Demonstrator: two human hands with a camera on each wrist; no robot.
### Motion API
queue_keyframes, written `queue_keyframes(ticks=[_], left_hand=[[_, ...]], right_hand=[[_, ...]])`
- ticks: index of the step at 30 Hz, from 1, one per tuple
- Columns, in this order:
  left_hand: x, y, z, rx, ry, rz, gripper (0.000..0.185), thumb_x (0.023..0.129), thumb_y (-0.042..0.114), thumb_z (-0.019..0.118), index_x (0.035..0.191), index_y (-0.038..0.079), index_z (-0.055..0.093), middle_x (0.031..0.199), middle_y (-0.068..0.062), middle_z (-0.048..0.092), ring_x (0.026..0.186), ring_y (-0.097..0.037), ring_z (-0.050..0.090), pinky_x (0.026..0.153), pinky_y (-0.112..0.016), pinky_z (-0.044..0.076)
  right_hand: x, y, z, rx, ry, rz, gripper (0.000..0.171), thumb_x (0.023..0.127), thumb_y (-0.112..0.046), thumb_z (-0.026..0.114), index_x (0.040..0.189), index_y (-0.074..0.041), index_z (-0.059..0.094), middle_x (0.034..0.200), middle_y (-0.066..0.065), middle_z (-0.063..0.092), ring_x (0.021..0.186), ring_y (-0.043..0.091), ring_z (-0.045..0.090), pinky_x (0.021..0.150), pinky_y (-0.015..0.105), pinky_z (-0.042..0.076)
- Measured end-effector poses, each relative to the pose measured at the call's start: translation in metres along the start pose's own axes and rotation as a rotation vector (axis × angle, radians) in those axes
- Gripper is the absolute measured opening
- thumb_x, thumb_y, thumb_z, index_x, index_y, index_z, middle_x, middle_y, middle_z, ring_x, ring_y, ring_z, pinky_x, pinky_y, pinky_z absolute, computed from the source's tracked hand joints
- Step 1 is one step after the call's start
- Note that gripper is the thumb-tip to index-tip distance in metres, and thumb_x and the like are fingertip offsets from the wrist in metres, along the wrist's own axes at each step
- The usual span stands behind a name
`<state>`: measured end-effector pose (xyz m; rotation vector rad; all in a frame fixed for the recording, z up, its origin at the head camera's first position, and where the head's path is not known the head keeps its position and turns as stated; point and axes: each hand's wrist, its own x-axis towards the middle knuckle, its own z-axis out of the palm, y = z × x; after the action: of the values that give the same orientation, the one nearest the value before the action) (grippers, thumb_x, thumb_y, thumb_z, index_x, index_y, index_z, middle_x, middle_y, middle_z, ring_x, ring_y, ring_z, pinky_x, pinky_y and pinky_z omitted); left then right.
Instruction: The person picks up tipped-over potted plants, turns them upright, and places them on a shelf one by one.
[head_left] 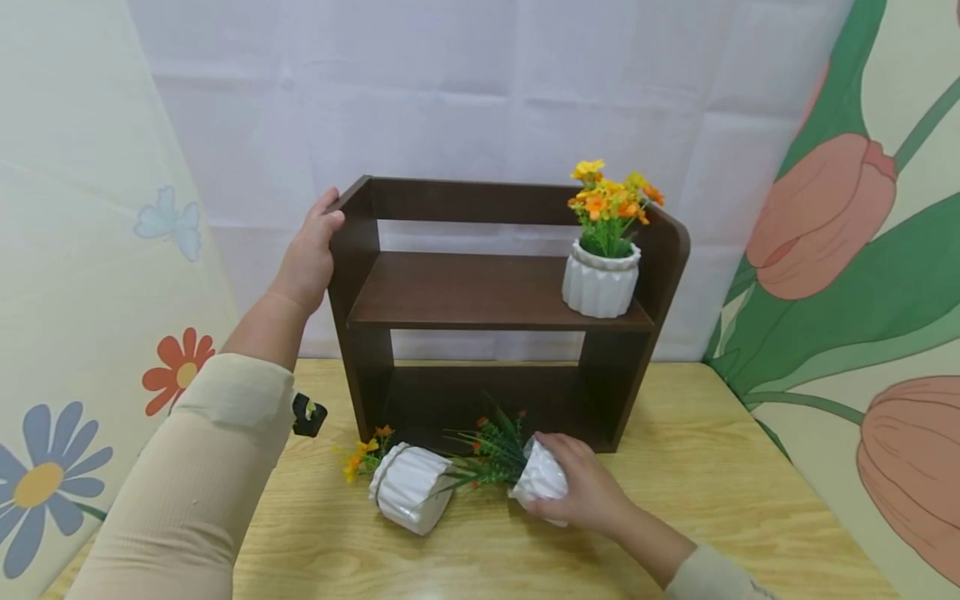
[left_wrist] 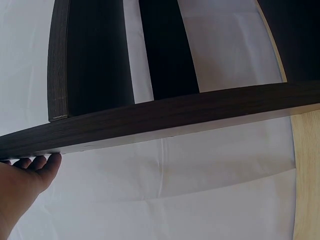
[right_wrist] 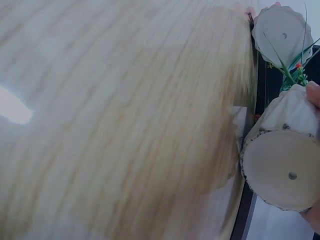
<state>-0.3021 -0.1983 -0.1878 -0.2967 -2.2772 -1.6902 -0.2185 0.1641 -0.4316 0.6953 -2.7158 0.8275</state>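
- Fingers of the right hand (head_left: 581, 492): curled round a white ribbed pot (head_left: 542, 479) lying on its side on the wooden table (head_left: 712, 492); the pot sits in the palm, its green sprigs with small red buds (head_left: 491, 454) pointing left, away from the wrist.
- Right wrist view: flat round base of the held pot (right_wrist: 280, 170) faces the camera, a fingertip (right_wrist: 313, 94) resting on its ribbed wall.
- Fingers of the left hand (head_left: 309, 254): wrapped over the top left side panel of the dark brown shelf (head_left: 480, 292), thumb on the front edge; the left wrist view shows fingertips (left_wrist: 42, 162) touching the underside of that board.
- Second white pot (head_left: 408, 487): tipped over just left of the held one, yellow and orange flowers (head_left: 363, 454) pointing left, near the shelf foot.
- Third white pot (head_left: 600, 283): upright on the right end of the middle board, with orange and yellow flowers (head_left: 611, 196).
- Backdrop: white cloth (head_left: 480, 83), flower-printed panels (head_left: 862, 250) on both sides.
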Motion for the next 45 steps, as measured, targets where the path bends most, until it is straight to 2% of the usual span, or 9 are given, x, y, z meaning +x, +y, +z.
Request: queue_keyframes(ticks=[7, 16, 24, 32, 40, 45], left_hand=[[0.001, -0.002, -0.001, 0.004, 0.0, 0.003, 0.059, 0.103, 0.039, 0.017, 0.159, 0.024, 0.006, 0.167, 0.005, 0.001, 0.153, -0.016, -0.004, 0.124, -0.045, 0.0], [0.003, -0.002, -0.001, 0.008, -0.003, -0.001, 0.059, 0.103, 0.038, 0.016, 0.159, 0.025, 0.005, 0.167, 0.005, 0.0, 0.153, -0.016, -0.004, 0.124, -0.046, 0.0], [0.002, -0.002, 0.0, 0.011, -0.004, -0.002, 0.059, 0.103, 0.039, 0.016, 0.159, 0.026, 0.005, 0.167, 0.005, 0.0, 0.153, -0.016, -0.004, 0.124, -0.047, 0.0], [0.001, -0.002, 0.0, 0.009, -0.004, -0.009, 0.059, 0.103, 0.039, 0.016, 0.159, 0.026, 0.005, 0.167, 0.004, 0.0, 0.153, -0.018, -0.003, 0.124, -0.049, 0.001], [0.002, -0.002, 0.0, 0.0, 0.001, -0.018, 0.059, 0.103, 0.039, 0.017, 0.159, 0.027, 0.006, 0.167, 0.004, 0.001, 0.153, -0.017, -0.002, 0.124, -0.047, 0.002], [0.003, -0.002, 0.0, -0.003, 0.001, -0.019, 0.059, 0.103, 0.039, 0.017, 0.159, 0.026, 0.006, 0.167, 0.004, 0.001, 0.153, -0.017, -0.002, 0.124, -0.046, 0.002]], right_hand=[[-0.004, 0.001, 0.001, 0.027, 0.053, 0.022, 0.09, 0.06, -0.036, 0.088, 0.138, -0.007, 0.054, 0.133, 0.017, 0.058, 0.12, 0.036, 0.055, 0.093, 0.051, 0.05], [-0.01, 0.007, 0.002, 0.086, 0.108, 0.028, 0.089, 0.059, -0.032, 0.09, 0.136, -0.004, 0.054, 0.133, 0.019, 0.058, 0.119, 0.037, 0.056, 0.095, 0.053, 0.049], [-0.016, 0.014, 0.0, 0.132, 0.103, 0.1, 0.098, 0.06, -0.03, 0.091, 0.142, -0.002, 0.047, 0.134, 0.02, 0.055, 0.119, 0.037, 0.056, 0.094, 0.053, 0.049], [-0.018, 0.017, -0.002, 0.116, 0.092, 0.114, 0.101, 0.061, -0.03, 0.091, 0.145, -0.002, 0.043, 0.135, 0.021, 0.053, 0.117, 0.036, 0.056, 0.089, 0.047, 0.052], [-0.021, 0.02, -0.006, 0.164, 0.088, 0.133, 0.102, 0.061, -0.031, 0.092, 0.145, -0.002, 0.042, 0.137, 0.023, 0.05, 0.12, 0.039, 0.054, 0.094, 0.05, 0.049], [-0.023, 0.024, -0.007, 0.213, 0.08, 0.16, 0.103, 0.06, -0.03, 0.093, 0.145, -0.003, 0.041, 0.139, 0.021, 0.05, 0.118, 0.034, 0.055, 0.092, 0.04, 0.051]])
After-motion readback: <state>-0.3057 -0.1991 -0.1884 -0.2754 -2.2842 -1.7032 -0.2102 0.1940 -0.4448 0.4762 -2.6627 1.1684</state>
